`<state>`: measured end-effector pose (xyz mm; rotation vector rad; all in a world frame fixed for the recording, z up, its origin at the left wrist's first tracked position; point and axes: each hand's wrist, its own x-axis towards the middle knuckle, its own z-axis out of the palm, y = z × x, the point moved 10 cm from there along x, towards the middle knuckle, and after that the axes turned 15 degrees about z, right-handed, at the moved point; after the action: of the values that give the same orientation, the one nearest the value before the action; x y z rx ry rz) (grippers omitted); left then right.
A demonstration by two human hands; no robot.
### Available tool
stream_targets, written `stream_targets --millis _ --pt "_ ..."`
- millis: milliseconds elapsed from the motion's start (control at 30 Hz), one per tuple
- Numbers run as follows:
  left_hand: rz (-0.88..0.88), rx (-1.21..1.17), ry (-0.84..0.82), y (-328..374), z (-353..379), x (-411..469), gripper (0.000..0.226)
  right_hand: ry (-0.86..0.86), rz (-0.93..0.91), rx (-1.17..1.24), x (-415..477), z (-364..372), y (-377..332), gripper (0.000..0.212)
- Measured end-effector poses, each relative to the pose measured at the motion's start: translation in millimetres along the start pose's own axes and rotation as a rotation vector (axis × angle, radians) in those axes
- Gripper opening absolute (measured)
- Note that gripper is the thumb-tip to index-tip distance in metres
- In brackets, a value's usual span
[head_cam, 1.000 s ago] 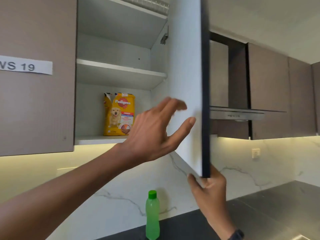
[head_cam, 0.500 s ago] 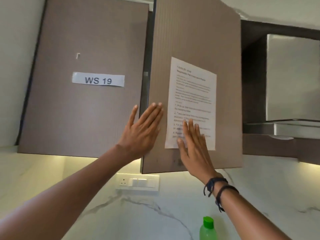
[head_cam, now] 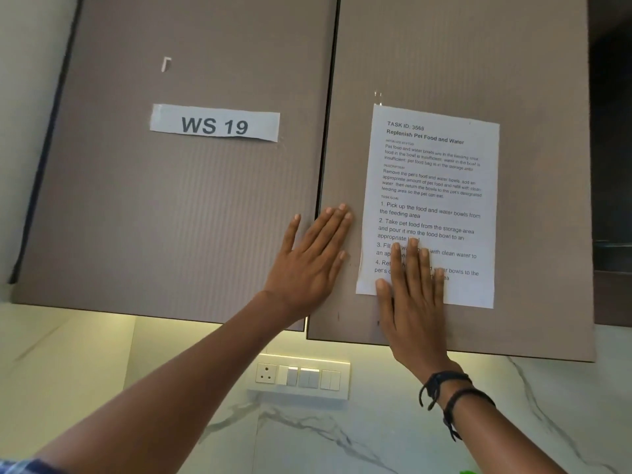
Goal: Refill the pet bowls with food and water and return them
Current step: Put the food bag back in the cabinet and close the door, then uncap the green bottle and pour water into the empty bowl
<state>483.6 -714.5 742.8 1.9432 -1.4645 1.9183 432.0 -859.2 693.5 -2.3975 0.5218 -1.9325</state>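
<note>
- Two brown wall cabinet doors point(head_cam: 191, 217), shut side by side, with a thin dark gap between.
- White "WS 19" label point(head_cam: 214, 123) taped on the left door.
- Printed instruction sheet point(head_cam: 441, 186) taped on the right door point(head_cam: 533, 165).
- White switch panel point(head_cam: 301, 376) mounted below on the marble wall point(head_cam: 342, 436).

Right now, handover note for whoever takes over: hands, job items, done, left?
Left hand: open, flat across the seam between the two cabinet doors, holding nothing.
Right hand: open, flat on the right cabinet door, fingers over the task sheet.
Job items: no bowls, food bag or water in view.
Done: cannot tell from here.
Left: the sheet lists four steps; confirm bowl state before continuing.
</note>
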Motion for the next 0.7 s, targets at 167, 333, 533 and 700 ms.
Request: stream_targets --millis 167,333,533,700 --pt "-0.007 0.027 0.033 -5.0 25.3 -2.7 0.057 0.078 -0.006 -0.054 1.0 14.3 2.4 0.06" --pt "0.008 0.018 0.079 -5.8 27.5 -2.8 0.057 0.147 -0.001 -0.041 -0.6 13.5 2.3 0.059" --pt "-0.006 -0.009 0.078 -0.2 31.0 -8.7 0.057 0.129 0.052 -0.016 -18.0 16.9 9.6 0.059" --pt "0.002 -0.078 0.069 40.2 43.0 -41.5 0.056 -0.032 0.165 0.046 -72.2 29.6 32.8 0.06"
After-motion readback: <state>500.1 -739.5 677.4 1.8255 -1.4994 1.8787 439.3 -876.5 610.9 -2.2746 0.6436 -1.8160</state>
